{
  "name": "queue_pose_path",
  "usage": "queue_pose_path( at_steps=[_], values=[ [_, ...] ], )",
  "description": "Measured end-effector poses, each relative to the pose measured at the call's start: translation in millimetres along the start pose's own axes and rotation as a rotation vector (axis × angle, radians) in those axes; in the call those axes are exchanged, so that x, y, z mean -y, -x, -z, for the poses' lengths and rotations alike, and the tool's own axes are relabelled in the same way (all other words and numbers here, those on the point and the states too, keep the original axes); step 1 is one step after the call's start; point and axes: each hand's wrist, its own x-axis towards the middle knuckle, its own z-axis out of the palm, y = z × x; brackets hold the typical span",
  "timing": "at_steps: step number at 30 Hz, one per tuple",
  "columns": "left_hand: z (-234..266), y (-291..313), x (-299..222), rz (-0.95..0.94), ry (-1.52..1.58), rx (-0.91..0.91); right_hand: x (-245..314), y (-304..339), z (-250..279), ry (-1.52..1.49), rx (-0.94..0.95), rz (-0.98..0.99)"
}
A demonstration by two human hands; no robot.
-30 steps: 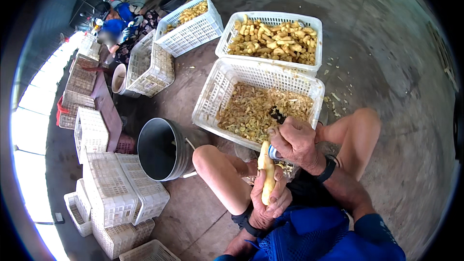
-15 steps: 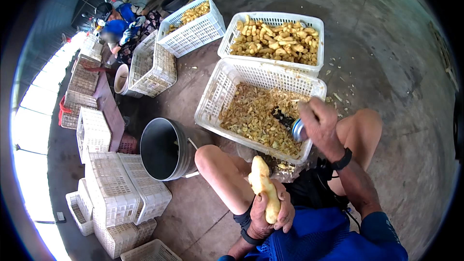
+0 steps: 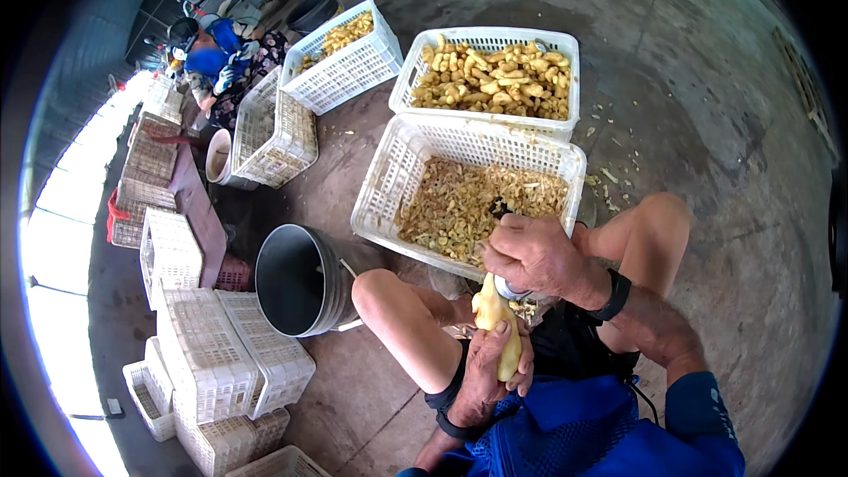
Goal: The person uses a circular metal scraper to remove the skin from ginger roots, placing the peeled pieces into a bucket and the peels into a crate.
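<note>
Above my lap, my left hand (image 3: 482, 364) is closed round the lower part of a pale yellow piece of ginger (image 3: 488, 307), its knobbly end pointing up and away. My right hand (image 3: 541, 252) grips a small silver metal tool with a rounded, can-like end (image 3: 505, 290), mostly hidden by the fingers. The tool's end is against or very close to the ginger's right side; actual contact is hard to make out. Just beyond my hands, a white plastic crate (image 3: 375, 178) holds brownish-yellow peelings (image 3: 464, 199).
Behind the peelings, another white crate (image 3: 413, 57) is full of ginger pieces. A black bucket (image 3: 334, 278) stands left of my knee. Stacked white crates (image 3: 208, 344) line the left side. At the far left a co-worker (image 3: 221, 53) sits beside more crates. Scraps litter the concrete floor.
My right hand has moved left and nearer, from over the peelings to the ginger, bringing the metal tool along. My left hand keeps its hold, slightly shifted to the right.
</note>
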Motion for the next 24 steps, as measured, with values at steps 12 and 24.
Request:
queue_pose_path(
  at_steps=[12, 24],
  values=[
    [7, 8, 14, -0.329, -0.13, 0.074, -30, 32, -3, -0.144, -0.275, -0.536],
    [18, -11, 6, -0.074, -0.1, 0.02, 14, -1, -3, -0.153, -0.013, -0.01]
  ],
)
